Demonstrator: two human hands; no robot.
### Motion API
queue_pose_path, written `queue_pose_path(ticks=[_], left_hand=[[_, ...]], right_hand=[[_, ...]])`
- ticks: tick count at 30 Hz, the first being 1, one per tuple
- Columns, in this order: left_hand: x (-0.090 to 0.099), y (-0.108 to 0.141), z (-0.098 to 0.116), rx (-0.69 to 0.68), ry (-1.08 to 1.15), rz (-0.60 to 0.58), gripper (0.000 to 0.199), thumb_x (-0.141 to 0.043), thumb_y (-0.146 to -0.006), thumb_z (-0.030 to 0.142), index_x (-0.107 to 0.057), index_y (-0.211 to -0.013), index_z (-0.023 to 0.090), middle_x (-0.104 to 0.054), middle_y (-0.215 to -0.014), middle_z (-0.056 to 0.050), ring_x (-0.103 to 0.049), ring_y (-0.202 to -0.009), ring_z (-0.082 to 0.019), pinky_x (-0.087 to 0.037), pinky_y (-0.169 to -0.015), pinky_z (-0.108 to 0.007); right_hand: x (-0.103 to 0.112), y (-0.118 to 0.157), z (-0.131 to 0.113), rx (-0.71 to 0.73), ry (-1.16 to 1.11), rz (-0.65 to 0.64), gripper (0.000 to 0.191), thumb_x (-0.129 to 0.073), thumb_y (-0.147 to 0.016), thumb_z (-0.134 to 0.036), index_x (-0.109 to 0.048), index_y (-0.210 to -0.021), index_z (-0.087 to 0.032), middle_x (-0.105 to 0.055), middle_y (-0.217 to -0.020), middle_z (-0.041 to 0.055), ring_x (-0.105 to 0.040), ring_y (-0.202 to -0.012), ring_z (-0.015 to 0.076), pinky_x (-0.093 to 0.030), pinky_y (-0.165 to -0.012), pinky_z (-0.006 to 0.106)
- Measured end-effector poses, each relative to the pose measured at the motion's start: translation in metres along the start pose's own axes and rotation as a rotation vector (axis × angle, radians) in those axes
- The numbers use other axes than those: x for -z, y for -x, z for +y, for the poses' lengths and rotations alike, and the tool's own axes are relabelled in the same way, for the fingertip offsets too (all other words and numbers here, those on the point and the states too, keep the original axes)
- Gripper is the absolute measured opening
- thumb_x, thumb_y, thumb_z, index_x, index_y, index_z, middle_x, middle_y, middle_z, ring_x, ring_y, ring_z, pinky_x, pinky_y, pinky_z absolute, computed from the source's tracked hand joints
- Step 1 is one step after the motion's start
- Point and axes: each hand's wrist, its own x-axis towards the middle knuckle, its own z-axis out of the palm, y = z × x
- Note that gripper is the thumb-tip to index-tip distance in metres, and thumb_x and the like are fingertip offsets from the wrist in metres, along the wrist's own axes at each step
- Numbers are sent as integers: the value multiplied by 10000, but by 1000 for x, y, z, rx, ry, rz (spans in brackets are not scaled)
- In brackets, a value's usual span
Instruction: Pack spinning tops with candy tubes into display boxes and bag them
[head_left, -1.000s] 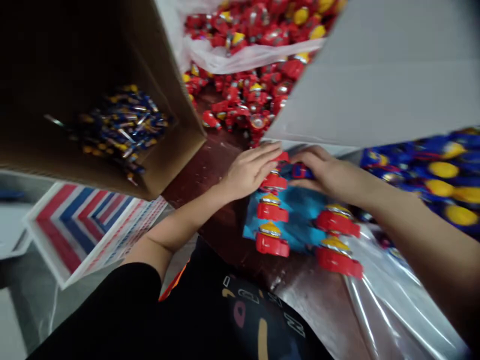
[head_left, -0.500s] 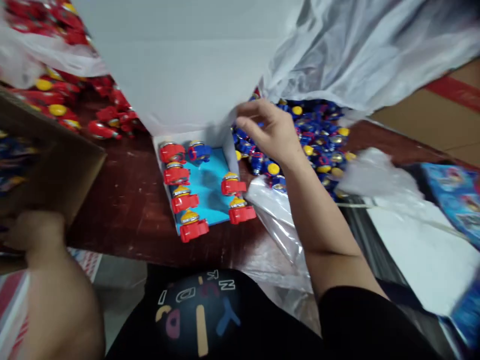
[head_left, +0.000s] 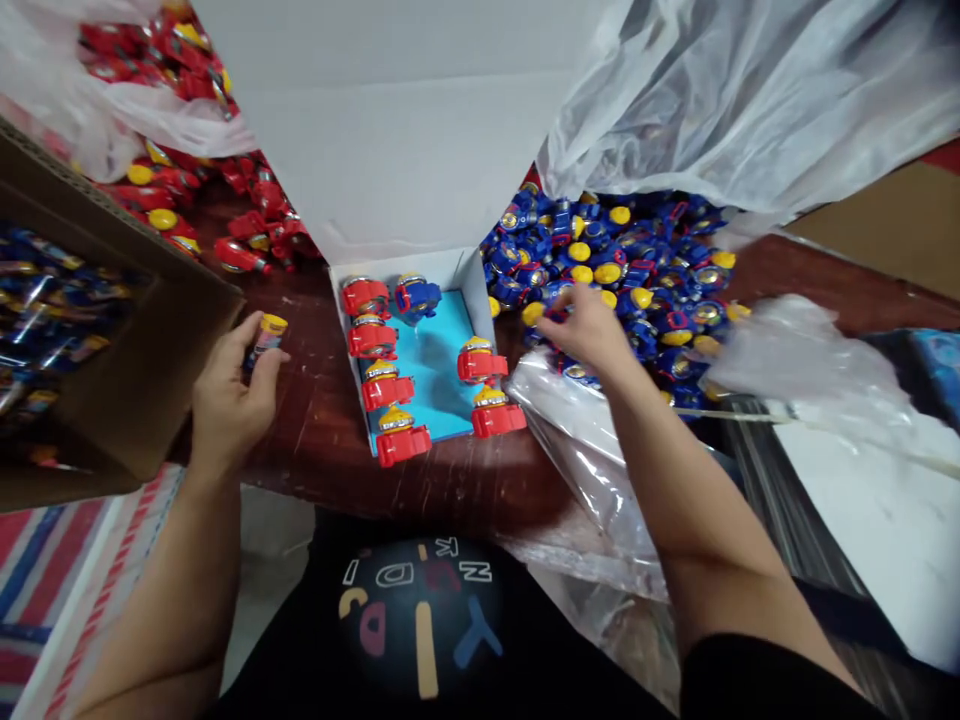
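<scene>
My left hand [head_left: 229, 390] grips a small printed tube with a yellow cap [head_left: 270, 335], held upright between thumb and fingers beside a brown carton. At the near edge of a pile of blue toys with yellow caps [head_left: 637, 275], my right hand [head_left: 589, 330] has its fingers curled around one toy, mostly hidden by them. Between my hands stands an open white box [head_left: 457, 268] with a light blue base [head_left: 431, 375]. Several red toys [head_left: 401, 440] with yellow-and-silver tops line its two sides. One blue toy [head_left: 416, 297] sits at the back left.
The brown carton [head_left: 142, 400] at the left holds many small printed tubes [head_left: 52, 300]. Red toys [head_left: 255, 230] are heaped behind it. Clear plastic bags [head_left: 592, 450] lie at the right, and a white plastic sheet [head_left: 675, 100] hangs over the blue pile.
My left hand has come out of the carton with a tube, moving right toward the white box. My right hand has lowered from beside the box's lid into the blue pile.
</scene>
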Motion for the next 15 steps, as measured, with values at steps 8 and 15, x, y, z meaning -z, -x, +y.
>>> queue_pose_path(ticks=[8,15], left_hand=[[-25,6,107,-96,314,-343,395,-658,-1070,388,-694,-1441,259,-757,-1316,-69,-726,-1082,-201,-610,-924,-312],[-57,1,128,-78,522,-490,360,-673,-1073,421,-721,-1336,179,-782,-1128,-58,-720,-913,-145,-586,-790,-232]], right_hand=[[49,46,-45,351,-1100,-276,654,-820,-841,-597,-619,-1426,-384,-715,-1357,56,-728,-909,185,-600,-663,318],[43,74,-125,562,-958,130,401,-561,-1033,-595,-759,-1141,-263,-742,-1083,49,-694,-940,221,-582,-802,391]])
